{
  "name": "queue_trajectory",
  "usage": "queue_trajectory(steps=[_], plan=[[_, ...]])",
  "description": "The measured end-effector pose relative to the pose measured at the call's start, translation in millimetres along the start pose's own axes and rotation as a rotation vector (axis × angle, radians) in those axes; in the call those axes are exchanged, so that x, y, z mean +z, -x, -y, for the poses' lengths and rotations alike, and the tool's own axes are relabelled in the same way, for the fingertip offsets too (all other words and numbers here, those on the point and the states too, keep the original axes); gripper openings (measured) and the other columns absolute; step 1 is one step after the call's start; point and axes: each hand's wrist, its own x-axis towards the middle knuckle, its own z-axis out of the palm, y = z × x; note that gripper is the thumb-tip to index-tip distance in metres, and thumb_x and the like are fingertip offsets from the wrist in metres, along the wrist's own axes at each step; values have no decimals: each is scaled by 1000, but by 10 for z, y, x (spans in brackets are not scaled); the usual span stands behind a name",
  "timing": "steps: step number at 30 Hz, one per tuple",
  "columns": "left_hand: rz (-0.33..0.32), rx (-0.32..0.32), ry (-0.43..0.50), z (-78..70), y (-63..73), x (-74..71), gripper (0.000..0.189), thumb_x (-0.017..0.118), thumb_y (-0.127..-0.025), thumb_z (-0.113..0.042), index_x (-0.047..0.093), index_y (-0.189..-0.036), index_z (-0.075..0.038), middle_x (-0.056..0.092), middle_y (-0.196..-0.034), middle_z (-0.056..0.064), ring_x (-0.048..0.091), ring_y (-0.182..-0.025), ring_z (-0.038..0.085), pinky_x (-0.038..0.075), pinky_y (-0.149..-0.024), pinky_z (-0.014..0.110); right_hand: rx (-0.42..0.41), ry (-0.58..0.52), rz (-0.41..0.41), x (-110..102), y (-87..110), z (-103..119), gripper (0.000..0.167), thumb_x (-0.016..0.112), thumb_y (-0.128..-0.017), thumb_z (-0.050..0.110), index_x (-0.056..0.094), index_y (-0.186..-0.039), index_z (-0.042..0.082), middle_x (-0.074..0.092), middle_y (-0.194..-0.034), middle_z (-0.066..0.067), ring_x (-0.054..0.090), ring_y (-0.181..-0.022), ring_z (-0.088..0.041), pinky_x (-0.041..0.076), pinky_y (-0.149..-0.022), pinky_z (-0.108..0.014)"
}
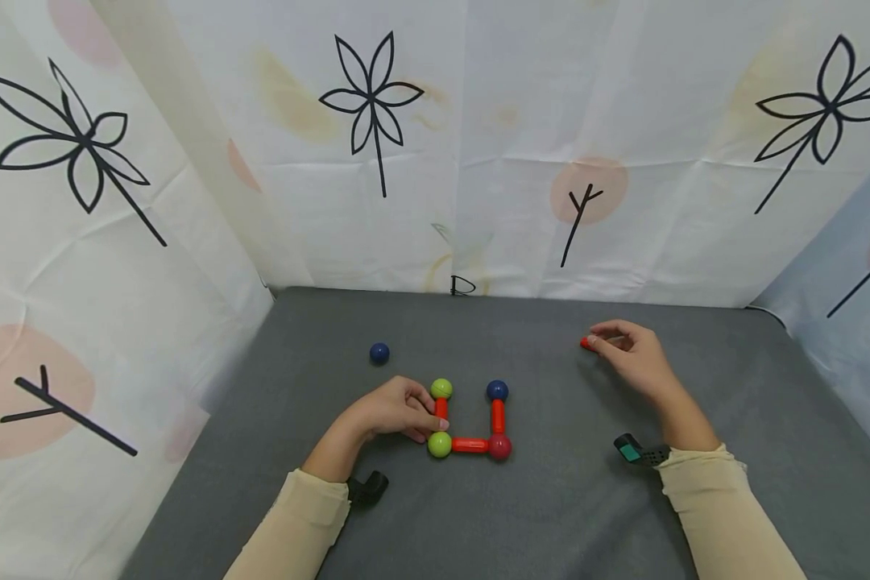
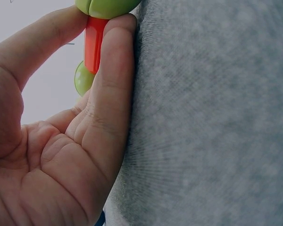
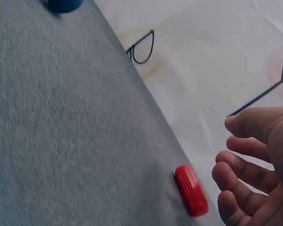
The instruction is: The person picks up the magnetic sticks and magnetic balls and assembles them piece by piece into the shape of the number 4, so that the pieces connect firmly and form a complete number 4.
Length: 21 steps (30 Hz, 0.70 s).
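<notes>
A U-shaped figure of toy balls and red rods lies on the grey table. My left hand point(image 1: 399, 409) pinches its left side at the near green ball point(image 1: 439, 445). In the left wrist view, thumb and fingertips meet the green ball point(image 2: 108, 7) beside a red rod point(image 2: 93, 44). A second green ball point(image 1: 441, 389) tops that side; a dark red ball point(image 1: 499, 446) and a blue ball point(image 1: 497, 391) form the right side. Farther right, my right hand point(image 1: 634, 354) hovers at a loose red rod point(image 3: 192, 190), its loosely bent fingers apart from the rod in the right wrist view.
A loose dark blue ball point(image 1: 379, 353) sits at the back left of the grey table point(image 1: 551, 515). White cloth walls point(image 1: 507, 105) with plant drawings stand behind the table and on both sides. Each wrist wears a dark strap point(image 1: 640, 452).
</notes>
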Motion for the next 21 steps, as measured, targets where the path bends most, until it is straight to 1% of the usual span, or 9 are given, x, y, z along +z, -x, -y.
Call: queue_trajectory(steps=[4, 8, 11, 17, 19, 21], plan=[[0, 0, -1, 2, -3, 0, 31, 90, -87, -20, 69, -101, -1, 77, -84, 6, 72, -71, 15, 66, -73, 34, 10, 47, -14, -39, -8, -69, 40, 66, -107, 30, 67, -135, 1, 68, -132, -22, 60, -91, 10, 52, -72, -18], [2, 5, 2, 7, -10, -2, 32, 90, -87, -20, 69, -101, -1, 78, -84, 6, 72, -70, 15, 66, -73, 34, 13, 99, -26, -71, -8, -95, 41, 66, -107, 33, 68, -134, 2, 69, -132, -22, 58, -93, 7, 52, -73, -20], [4, 6, 5, 10, -13, -5, 31, 90, -87, -19, 69, -101, -1, 78, -84, 6, 72, -70, 15, 66, -72, 34, 23, 126, -29, -85, -3, -108, 42, 65, -108, 34, 68, -134, 2, 68, -131, -23, 60, -97, -1, 53, -73, -22], [3, 9, 1, 6, -14, -3, 31, 90, -87, -19, 69, -101, -1, 78, -84, 6, 72, -70, 15, 66, -72, 34, 42, 150, -28, -91, 4, -158, 43, 64, -108, 30, 65, -137, -1, 66, -132, -25, 65, -108, -31, 53, -70, -23], [2, 12, 0, 6, -11, -2, 31, 89, -87, -19, 69, -101, -1, 78, -84, 6, 72, -70, 15, 66, -72, 34, 54, 151, -23, -89, 4, -177, 43, 63, -108, 29, 64, -139, -2, 65, -132, -26, 64, -110, -36, 53, -69, -24], [2, 14, 1, 4, -7, -1, 31, 89, -87, -19, 69, -101, -1, 77, -84, 6, 72, -70, 15, 66, -72, 34, 66, 149, -18, -84, 1, -193, 43, 63, -108, 29, 64, -139, -2, 64, -132, -27, 64, -111, -38, 53, -69, -25]])
